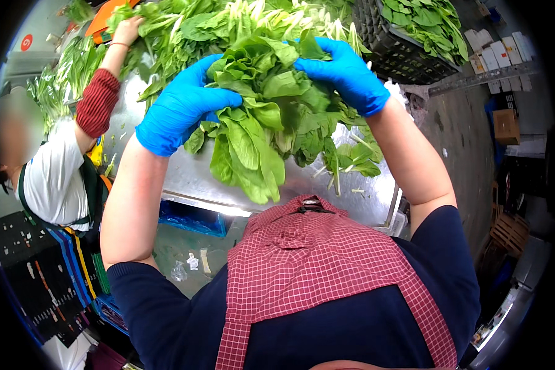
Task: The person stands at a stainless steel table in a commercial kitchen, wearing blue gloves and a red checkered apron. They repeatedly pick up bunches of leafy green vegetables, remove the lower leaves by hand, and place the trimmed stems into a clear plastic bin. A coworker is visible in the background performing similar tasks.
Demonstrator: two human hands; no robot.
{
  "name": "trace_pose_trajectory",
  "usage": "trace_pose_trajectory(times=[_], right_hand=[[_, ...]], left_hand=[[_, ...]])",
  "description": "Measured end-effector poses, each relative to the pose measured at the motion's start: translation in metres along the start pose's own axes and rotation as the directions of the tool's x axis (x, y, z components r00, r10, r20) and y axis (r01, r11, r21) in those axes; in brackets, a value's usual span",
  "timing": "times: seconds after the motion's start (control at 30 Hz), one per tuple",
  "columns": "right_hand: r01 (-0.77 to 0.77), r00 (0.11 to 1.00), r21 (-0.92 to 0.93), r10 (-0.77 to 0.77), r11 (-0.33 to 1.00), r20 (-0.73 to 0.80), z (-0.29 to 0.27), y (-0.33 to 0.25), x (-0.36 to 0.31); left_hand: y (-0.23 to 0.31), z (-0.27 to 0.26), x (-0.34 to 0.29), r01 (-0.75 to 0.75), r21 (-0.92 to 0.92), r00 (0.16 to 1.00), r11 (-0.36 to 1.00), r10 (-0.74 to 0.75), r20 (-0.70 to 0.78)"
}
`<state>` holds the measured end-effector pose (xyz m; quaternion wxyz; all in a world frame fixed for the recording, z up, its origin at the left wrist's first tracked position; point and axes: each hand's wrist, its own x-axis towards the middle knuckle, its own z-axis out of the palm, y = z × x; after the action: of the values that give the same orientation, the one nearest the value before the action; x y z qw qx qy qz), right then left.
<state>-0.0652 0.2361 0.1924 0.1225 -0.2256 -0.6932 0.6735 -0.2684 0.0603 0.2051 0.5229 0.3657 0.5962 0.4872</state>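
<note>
Between my two blue-gloved hands is a large bunch of leafy greens (pixel 259 117), its broad leaves hanging toward me over the metal table (pixel 191 169). My left hand (pixel 188 102) grips it from the left, thumb across the leaves. From the upper right, my right hand (pixel 345 71) closes around the other side, its fingertips partly hidden by leaves. Behind the bunch lies a long heap of greens with pale stems (pixel 228 21). A few loose leaves and cut stems (pixel 357 160) rest on the table to the right.
A black crate (pixel 391 46) of greens stands at the far right. At left, a co-worker (pixel 58 166) reaches a bare hand into the heap beside an orange container (pixel 103 21). A blue bin (pixel 191 219) sits below the table's near edge. Stacked crates (pixel 31 271) stand lower left.
</note>
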Motion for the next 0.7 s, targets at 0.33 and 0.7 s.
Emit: trace_pose_trajectory(times=[0.33,0.7], right_hand=[[-0.123,0.989,0.088,0.129,0.989,-0.074,-0.084,0.076,0.028],[0.132,0.544,-0.639,-0.594,0.758,-0.592,-0.132,0.155,0.034]], left_hand=[[-0.057,0.010,0.102,0.375,-0.532,0.922,0.759,-0.244,0.302],[-0.072,0.013,0.080,-0.101,0.119,0.911,0.988,0.140,-0.388]])
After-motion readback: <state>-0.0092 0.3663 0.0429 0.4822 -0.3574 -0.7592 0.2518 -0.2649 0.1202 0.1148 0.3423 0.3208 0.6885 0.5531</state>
